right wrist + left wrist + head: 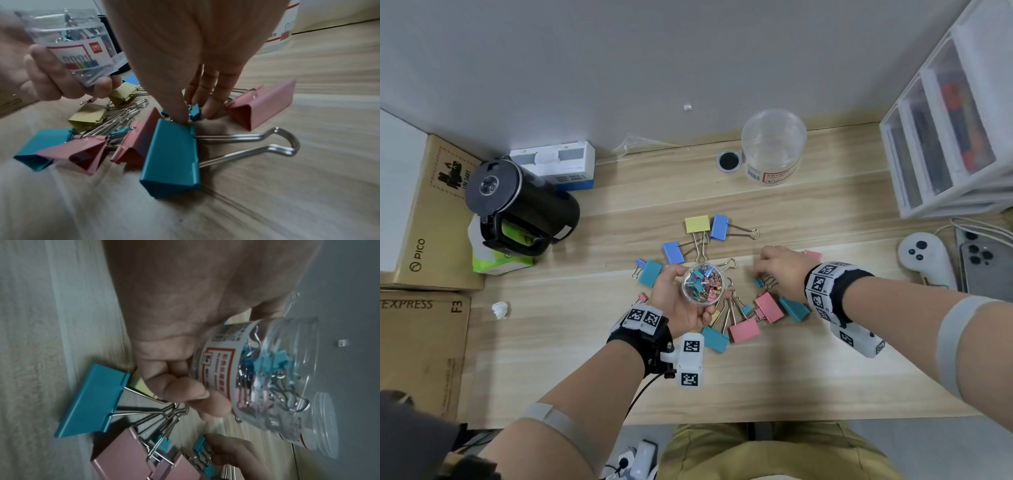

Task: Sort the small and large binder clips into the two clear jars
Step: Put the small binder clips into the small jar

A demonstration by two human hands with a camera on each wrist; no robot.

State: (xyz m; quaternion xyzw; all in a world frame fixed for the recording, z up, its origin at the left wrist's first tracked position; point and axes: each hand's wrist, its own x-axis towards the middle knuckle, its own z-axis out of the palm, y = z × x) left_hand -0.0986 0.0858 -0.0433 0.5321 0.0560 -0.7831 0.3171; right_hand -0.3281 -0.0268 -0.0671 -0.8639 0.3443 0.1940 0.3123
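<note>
My left hand point(681, 301) grips a small clear jar point(703, 282) holding several small coloured binder clips, lifted above the desk; the jar point(257, 374) shows its red-framed label in the left wrist view. My right hand point(780, 270) reaches down into the clip pile and pinches a small teal clip point(194, 112) between thumb and fingers; that clip point(200, 447) also shows in the left wrist view. Large clips in pink point(744, 330), teal point(793, 308), blue point(719, 226) and yellow point(697, 224) lie scattered on the wooden desk. A large clear jar point(773, 147) stands empty at the back.
A black kettle point(517, 202) and cardboard boxes point(424, 219) sit at the left. White plastic drawers point(948, 137), a white controller point(924, 257) and a phone point(986, 270) are at the right. A cable hole point(728, 161) lies beside the large jar.
</note>
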